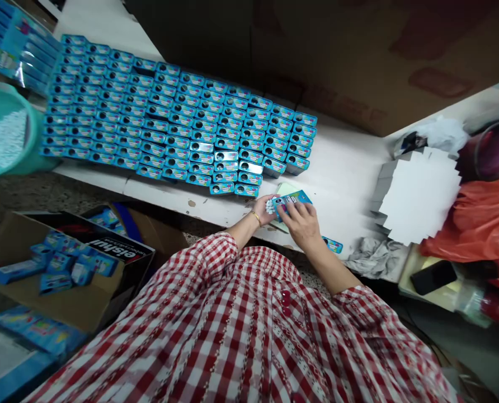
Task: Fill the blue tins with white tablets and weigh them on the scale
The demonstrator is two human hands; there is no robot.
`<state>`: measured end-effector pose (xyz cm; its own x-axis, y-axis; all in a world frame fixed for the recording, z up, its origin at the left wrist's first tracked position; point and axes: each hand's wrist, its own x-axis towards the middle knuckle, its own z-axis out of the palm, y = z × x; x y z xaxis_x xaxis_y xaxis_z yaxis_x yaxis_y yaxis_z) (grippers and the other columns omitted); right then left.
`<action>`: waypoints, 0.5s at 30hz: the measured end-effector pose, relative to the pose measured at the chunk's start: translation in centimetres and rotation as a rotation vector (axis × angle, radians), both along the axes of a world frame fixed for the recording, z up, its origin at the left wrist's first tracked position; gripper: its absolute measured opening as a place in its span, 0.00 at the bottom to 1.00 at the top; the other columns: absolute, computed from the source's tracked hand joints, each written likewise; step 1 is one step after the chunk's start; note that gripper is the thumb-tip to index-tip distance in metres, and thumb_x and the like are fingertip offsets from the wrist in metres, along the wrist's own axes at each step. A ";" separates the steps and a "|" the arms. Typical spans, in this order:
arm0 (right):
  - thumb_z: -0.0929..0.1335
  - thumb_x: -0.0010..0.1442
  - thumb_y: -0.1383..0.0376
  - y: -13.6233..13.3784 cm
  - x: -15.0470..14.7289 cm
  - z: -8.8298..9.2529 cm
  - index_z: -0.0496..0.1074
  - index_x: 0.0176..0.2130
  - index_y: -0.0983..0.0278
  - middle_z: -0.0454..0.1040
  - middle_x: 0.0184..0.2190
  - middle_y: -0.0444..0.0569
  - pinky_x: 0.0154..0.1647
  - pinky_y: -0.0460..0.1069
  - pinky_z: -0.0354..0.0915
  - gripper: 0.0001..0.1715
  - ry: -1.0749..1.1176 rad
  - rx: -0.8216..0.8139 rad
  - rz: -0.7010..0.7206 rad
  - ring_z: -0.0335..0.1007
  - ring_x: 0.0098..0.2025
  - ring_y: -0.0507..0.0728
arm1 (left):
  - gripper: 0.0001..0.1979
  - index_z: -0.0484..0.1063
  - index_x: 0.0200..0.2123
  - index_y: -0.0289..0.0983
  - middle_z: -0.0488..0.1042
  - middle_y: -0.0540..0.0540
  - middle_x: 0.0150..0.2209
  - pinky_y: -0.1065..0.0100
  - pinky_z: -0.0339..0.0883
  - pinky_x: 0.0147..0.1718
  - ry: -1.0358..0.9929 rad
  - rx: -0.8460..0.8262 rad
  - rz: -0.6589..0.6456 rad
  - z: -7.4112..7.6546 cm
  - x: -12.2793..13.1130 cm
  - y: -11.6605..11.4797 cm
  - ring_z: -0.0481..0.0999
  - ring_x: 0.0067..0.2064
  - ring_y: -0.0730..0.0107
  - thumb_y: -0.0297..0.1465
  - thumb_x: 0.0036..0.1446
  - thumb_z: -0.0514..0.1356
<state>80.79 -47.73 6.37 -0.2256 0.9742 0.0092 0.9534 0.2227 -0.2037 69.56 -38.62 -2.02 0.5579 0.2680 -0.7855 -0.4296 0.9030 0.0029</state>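
Note:
Near the front edge of the white table [342, 193], my left hand [267, 209] holds a bundle of small white sticks [270, 206], their ends showing beside its fingers. My right hand [303, 225] grips a blue box [296, 198] from the right, its fingers across the printed face. The box's left end meets the white sticks. A pale green sheet or pad [286, 189] lies under the hands. Rows of upright blue boxes [182, 123] stand packed together on the table to the left. Another blue box [332, 244] lies by the table edge, right of my right forearm.
A teal tub [33, 131] of white sticks stands far left. Below it, an open carton [94, 302] holds blue boxes. A large brown carton [316, 50] rises behind the table. White card stacks [419, 193], crumpled paper [373, 257], a red bag [480, 218] and a phone [434, 277] lie right.

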 end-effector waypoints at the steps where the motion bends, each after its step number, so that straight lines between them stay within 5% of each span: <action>1: 0.58 0.61 0.69 0.1 -0.3 0.1 0.62 0.55 0.56 0.68 0.49 0.52 0.49 0.57 0.52 0.23 -0.030 -0.003 0.035 0.58 0.51 0.60 | 0.09 0.71 0.26 0.32 0.74 0.43 0.24 0.67 0.67 0.38 -0.020 -0.009 -0.006 0.1 0.4 0.0 0.75 0.32 0.67 0.27 0.54 0.52; 7: 0.56 0.62 0.69 0.3 -0.2 -0.1 0.58 0.57 0.54 0.67 0.49 0.51 0.48 0.56 0.51 0.25 -0.088 -0.001 0.088 0.57 0.51 0.60 | 0.09 0.71 0.29 0.30 0.74 0.44 0.25 0.68 0.66 0.36 -0.127 -0.026 0.000 -0.2 1.5 -0.2 0.75 0.31 0.68 0.26 0.53 0.52; 15: 0.61 0.58 0.67 -0.9 2.2 0.3 0.61 0.56 0.52 0.68 0.48 0.49 0.48 0.57 0.52 0.26 -0.053 0.077 -0.189 0.57 0.49 0.62 | 0.07 0.70 0.25 0.32 0.73 0.45 0.22 0.68 0.66 0.33 -0.126 0.000 0.049 -1.6 1.6 -0.1 0.73 0.25 0.71 0.24 0.52 0.53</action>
<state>83.03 -48.65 6.65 -0.0414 0.9961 0.0781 0.9885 0.0522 -0.1418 71.20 -38.68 -3.58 0.6383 0.2974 -0.7100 -0.4699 0.8811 -0.0534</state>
